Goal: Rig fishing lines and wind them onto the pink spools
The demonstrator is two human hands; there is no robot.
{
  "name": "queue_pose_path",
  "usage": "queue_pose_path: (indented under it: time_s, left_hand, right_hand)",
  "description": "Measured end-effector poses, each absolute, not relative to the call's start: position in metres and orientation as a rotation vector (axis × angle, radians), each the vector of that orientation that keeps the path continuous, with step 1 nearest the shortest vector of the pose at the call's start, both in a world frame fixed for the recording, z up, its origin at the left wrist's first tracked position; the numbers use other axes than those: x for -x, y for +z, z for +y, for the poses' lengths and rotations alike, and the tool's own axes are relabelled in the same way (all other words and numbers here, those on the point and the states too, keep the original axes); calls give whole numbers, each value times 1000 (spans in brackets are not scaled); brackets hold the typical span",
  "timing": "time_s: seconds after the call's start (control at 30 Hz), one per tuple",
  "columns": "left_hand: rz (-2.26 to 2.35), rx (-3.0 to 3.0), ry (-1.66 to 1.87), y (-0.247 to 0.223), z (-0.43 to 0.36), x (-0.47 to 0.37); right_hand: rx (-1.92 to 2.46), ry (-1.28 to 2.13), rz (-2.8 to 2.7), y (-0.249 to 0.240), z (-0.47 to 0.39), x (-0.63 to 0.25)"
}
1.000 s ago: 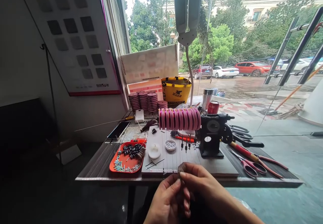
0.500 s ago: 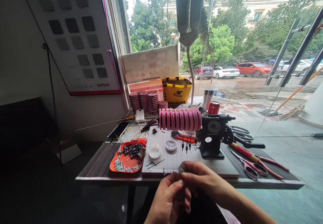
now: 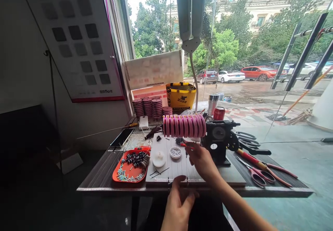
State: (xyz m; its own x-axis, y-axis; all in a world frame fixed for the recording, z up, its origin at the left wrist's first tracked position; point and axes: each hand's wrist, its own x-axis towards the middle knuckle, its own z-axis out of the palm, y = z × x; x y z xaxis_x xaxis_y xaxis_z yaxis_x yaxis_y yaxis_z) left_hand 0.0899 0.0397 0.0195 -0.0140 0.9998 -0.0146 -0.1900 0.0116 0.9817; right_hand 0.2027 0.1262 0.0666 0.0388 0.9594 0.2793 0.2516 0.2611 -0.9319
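Note:
My right hand (image 3: 201,159) is over the white board (image 3: 162,170), just below the row of pink spools (image 3: 184,125) on the black hand-cranked machine (image 3: 218,140). Its fingers are pressed together near the hanging threads; whatever they grip is too small to make out. At the board's front edge, my left hand (image 3: 179,203) has its thumb and index finger apart, with nothing visible between them. Thin lines run down the board from the spools. A small dish of pale beads (image 3: 175,152) and a white round piece (image 3: 158,160) lie left of my right hand.
An orange tray (image 3: 130,166) of black parts and small pieces sits at the left. Scissors (image 3: 256,175) and red-handled pliers (image 3: 281,173) lie right. Behind are stacked pink discs (image 3: 156,108), a yellow bag (image 3: 181,97), a red can (image 3: 219,113) and a phone (image 3: 121,138).
My right hand has moved up and forward, away from my left hand, toward the threads under the spools. My left hand has opened and sits slightly lower. The view has shifted slightly.

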Motion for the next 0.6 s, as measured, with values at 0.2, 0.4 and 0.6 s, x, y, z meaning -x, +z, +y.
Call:
queue_pose_path:
  time_s: [0.2, 0.4, 0.6]
  left_hand:
    - [1337, -1318, 1481, 52, 41, -88]
    - [970, -1434, 1341, 89, 68, -105]
    - [732, -827, 1240, 70, 65, -107]
  right_hand:
    - [1026, 1000, -1437, 81, 113, -213]
    - [922, 1436, -1214, 95, 105, -223]
    - [820, 1682, -1023, 83, 104, -213]
